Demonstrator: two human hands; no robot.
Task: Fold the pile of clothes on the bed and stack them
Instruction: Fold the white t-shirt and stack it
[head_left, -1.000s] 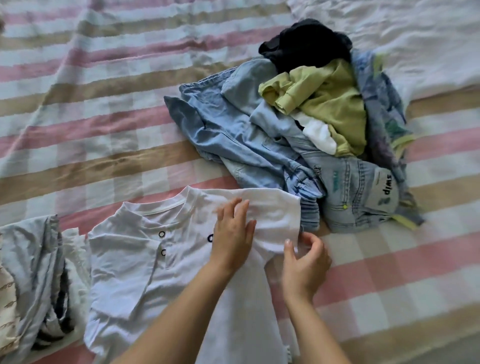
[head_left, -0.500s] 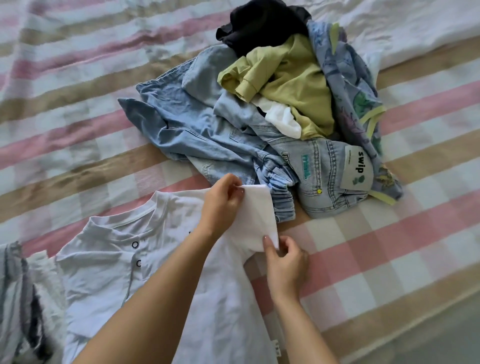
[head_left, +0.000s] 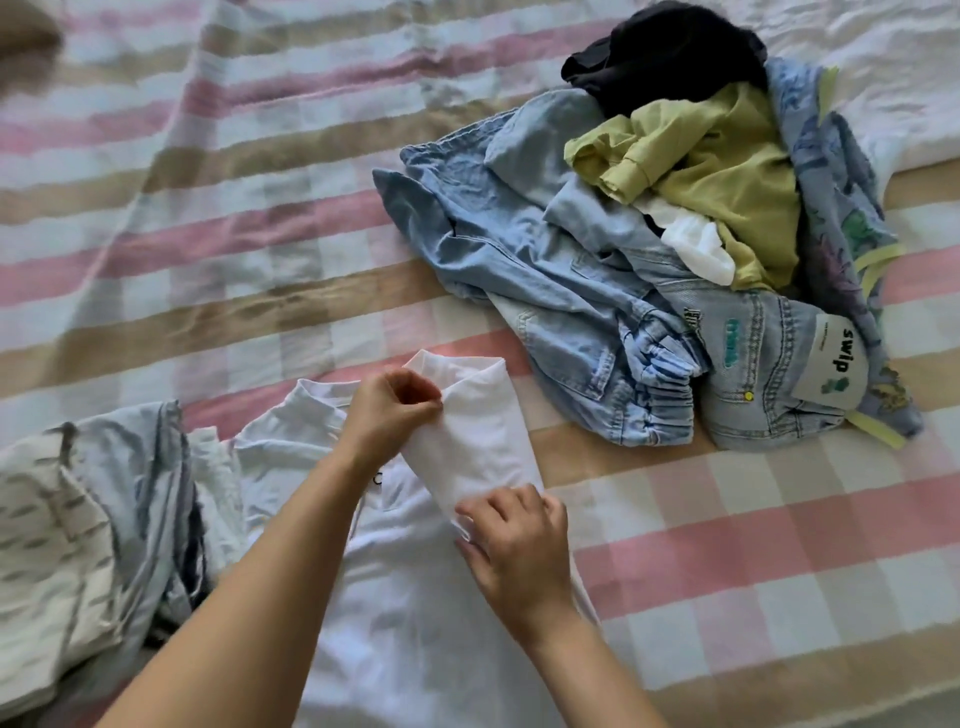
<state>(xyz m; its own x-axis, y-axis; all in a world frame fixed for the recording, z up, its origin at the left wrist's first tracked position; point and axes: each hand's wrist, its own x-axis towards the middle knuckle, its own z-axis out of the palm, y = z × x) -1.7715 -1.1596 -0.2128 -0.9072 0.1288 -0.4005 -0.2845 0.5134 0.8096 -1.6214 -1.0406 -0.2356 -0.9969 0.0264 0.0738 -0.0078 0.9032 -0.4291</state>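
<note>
**Side fold may slip or set crooked**

The white shirt (head_left: 415, 623) is spread on the bed (head_left: 208, 260) at the lower centre of the frame. Its right-hand side is raised as a long flap (head_left: 478, 441) that slants across the body of the garment.

The flap's top edge is pinched by the left hand (head_left: 392, 410), with the fingers curled tight at the shoulder. Its lower end is gripped by the right hand (head_left: 519, 551), whose fingers are bent over the cloth. Both hands are therefore closed on the shirt itself, one above the other along the fold line.

Several faults are judged possible:
- If either pinch is loosened before the flap is laid down, the thin cloth is likely to fall open.
- If the slant is not corrected, a crooked crease is likely to be pressed in, and the collar may be bunched beneath it.
- The whole shirt may be dragged across the bed if the pull is uneven.

The unfolded pile (head_left: 649, 260) lies at the upper right. Its denim cuff (head_left: 660, 410) sits near the flap and could be caught. Garments already handled (head_left: 78, 519) lie at the lower left, just beside the shirt.
</note>
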